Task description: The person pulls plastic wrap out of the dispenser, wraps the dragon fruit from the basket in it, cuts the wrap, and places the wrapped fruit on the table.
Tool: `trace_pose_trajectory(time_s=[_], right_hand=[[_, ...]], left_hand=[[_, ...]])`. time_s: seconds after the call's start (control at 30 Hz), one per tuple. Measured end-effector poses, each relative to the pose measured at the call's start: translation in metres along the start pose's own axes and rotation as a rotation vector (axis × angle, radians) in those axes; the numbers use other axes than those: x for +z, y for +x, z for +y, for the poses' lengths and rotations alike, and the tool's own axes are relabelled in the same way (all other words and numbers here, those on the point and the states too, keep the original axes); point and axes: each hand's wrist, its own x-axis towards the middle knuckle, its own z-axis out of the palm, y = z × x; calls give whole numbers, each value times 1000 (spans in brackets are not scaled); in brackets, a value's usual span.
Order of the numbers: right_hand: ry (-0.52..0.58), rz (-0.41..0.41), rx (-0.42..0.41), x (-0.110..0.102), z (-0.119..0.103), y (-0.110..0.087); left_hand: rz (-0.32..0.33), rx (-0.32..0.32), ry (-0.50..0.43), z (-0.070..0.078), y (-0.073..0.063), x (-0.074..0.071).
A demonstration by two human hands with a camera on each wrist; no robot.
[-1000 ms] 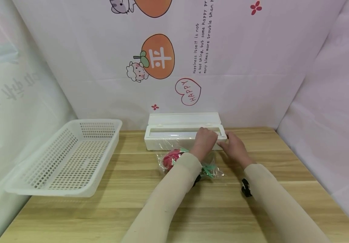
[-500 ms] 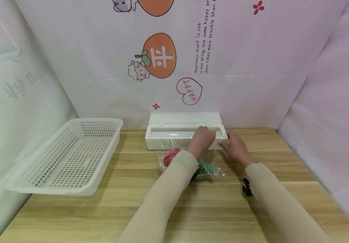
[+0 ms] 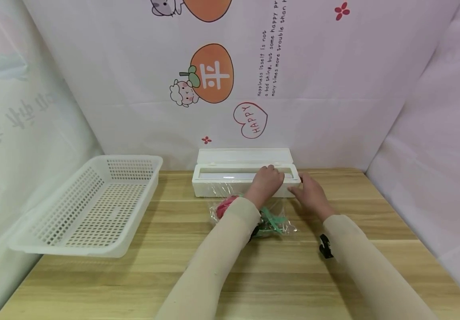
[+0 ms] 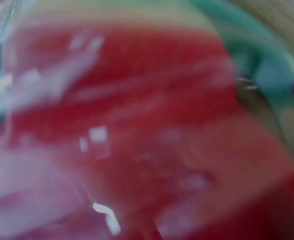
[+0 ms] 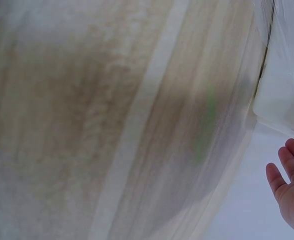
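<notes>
A white cling film dispenser point(image 3: 218, 189) stands against the back wall, its lid point(image 3: 246, 156) raised and a pale roll inside. My left hand point(image 3: 267, 182), fingers curled, lies over the front rim towards the right; what is under the fingers is hidden. My right hand point(image 3: 313, 195) grips the dispenser's right end, thumb at the front; its fingers point(image 5: 289, 160) also show in the right wrist view. Clear film hangs from the front over a red thing point(image 3: 225, 207) with green strips point(image 3: 274, 220), partly behind the left forearm. The left wrist view shows blurred red shapes point(image 4: 137, 100) under shiny film.
A white perforated basket point(image 3: 139, 195) stands at the left of the wooden table point(image 3: 278, 275). White printed sheets point(image 3: 314, 89) form walls at the back and both sides. Black wrist camera mounts point(image 3: 326, 246) show at the sleeves.
My left hand has slid slightly left along the dispenser's front rim, uncovering more green strips. My right hand keeps its grip on the right end. The view has shifted a little.
</notes>
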Motion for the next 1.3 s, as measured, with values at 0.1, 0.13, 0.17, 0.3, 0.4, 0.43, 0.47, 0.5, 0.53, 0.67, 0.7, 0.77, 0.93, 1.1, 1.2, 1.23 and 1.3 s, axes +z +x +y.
trace_pose_trajectory(time_s=[0.1,0.13,0.17,0.3,0.4,0.43,0.47,0.5,0.53,0.67,0.7,0.77,0.93,1.1,1.2,1.23,1.3], right_hand=[[-1,1,-3,1,0,0],[1,1,-4,1,0,1],[3,1,-4,1,1,1],[3,2,-3,1,1,2],[-2,-1,-3,0,2,2],[-4,0,-3,0,2,2],[-4,-2,-3,0,2,2],[-2,-4,-1,0,2,2],[0,-6,-1,0,2,2],[8,-7,4,1,3,2],[10,-7,4,1,3,3],[7,-2,0,2,4,3],[0,12,-14,4,5,5],[4,16,-19,4,5,5],[7,9,-13,4,5,4],[7,6,-12,3,4,3],[9,1,-10,2,4,3]], left_hand=[[4,-7,-5,-2,-1,1],[4,-10,-14,-2,-1,2],[3,-11,-24,-3,-1,3],[2,-16,-45,-7,-2,5],[-5,-12,-40,-12,-3,4],[-6,-10,-38,-13,-4,4],[-9,-7,-36,-15,-6,4],[-13,-5,-36,-16,-7,4],[-16,-1,-33,-17,-8,4],[-25,6,-33,-20,-11,5],[-29,7,-34,-21,-11,5],[-34,6,-39,-22,-12,5],[-43,-9,-41,-24,-15,2],[-68,-15,-33,-26,-17,0],[-72,-8,-28,-28,-17,2],[-73,-4,-26,-29,-17,3],[-68,1,-21,-31,-17,6]])
